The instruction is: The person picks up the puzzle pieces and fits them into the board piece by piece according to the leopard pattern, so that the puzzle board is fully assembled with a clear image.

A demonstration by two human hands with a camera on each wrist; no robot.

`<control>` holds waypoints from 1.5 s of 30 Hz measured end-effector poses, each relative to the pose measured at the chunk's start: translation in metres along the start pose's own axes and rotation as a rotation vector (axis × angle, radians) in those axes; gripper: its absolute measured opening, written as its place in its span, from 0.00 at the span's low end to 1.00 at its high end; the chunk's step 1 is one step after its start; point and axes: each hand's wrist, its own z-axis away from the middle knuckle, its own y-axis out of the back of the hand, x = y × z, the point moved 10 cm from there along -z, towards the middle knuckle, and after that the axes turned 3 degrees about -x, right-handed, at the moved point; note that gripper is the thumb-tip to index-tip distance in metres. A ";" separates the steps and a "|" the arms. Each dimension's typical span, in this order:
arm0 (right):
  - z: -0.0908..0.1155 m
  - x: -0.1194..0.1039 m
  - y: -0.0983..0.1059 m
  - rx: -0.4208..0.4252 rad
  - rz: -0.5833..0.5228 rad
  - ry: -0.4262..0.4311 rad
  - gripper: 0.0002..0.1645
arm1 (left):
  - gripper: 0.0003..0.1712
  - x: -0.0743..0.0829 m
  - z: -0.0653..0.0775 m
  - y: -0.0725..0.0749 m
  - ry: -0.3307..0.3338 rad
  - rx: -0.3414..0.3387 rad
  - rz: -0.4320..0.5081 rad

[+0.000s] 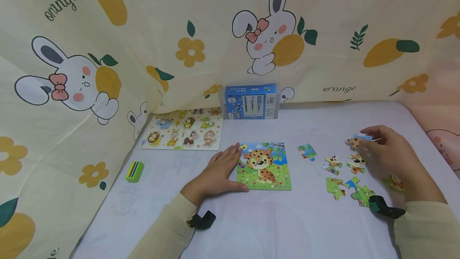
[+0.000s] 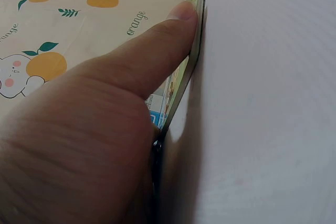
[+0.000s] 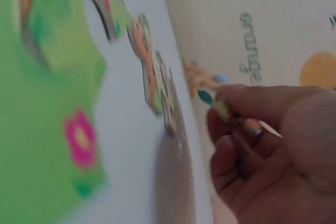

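In the head view my left hand [image 1: 219, 175] rests at the left side of a leopard-picture puzzle board [image 1: 264, 167]. Its fingers are stretched out along the upper left edge, and the thumb [image 2: 168, 35] lies along the lower edge. Over the right part of the table, my right hand [image 1: 393, 153] pinches a jigsaw piece [image 1: 355, 143] with spotted orange and blue on it. The right wrist view shows this piece [image 3: 202, 77] at the fingertips, with the other fingers curled in. Loose jigsaw pieces [image 1: 335, 187] lie between the board and the right hand.
A blue box [image 1: 250, 102] stands at the back against the patterned cloth. Left of it lies a white animal picture board [image 1: 183, 131]. A small green block with coloured stripes [image 1: 134, 171] is at the far left. One more piece [image 1: 393, 183] lies beside the right wrist.
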 end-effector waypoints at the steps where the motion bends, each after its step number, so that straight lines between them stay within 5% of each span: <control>1: 0.001 -0.007 0.000 0.006 -0.008 0.024 0.32 | 0.73 0.000 0.000 0.000 -0.001 0.001 0.003; 19: 0.014 -0.101 -0.037 -0.052 -0.269 0.292 0.18 | 0.74 -0.003 -0.001 -0.002 0.009 -0.010 0.006; 29: 0.018 -0.132 -0.090 -0.191 -0.296 0.268 0.21 | 0.74 -0.004 -0.002 -0.003 0.009 -0.012 0.013; 45: 0.014 -0.165 -0.164 -0.271 -0.451 0.214 0.20 | 0.74 -0.005 -0.003 -0.005 0.024 -0.017 0.006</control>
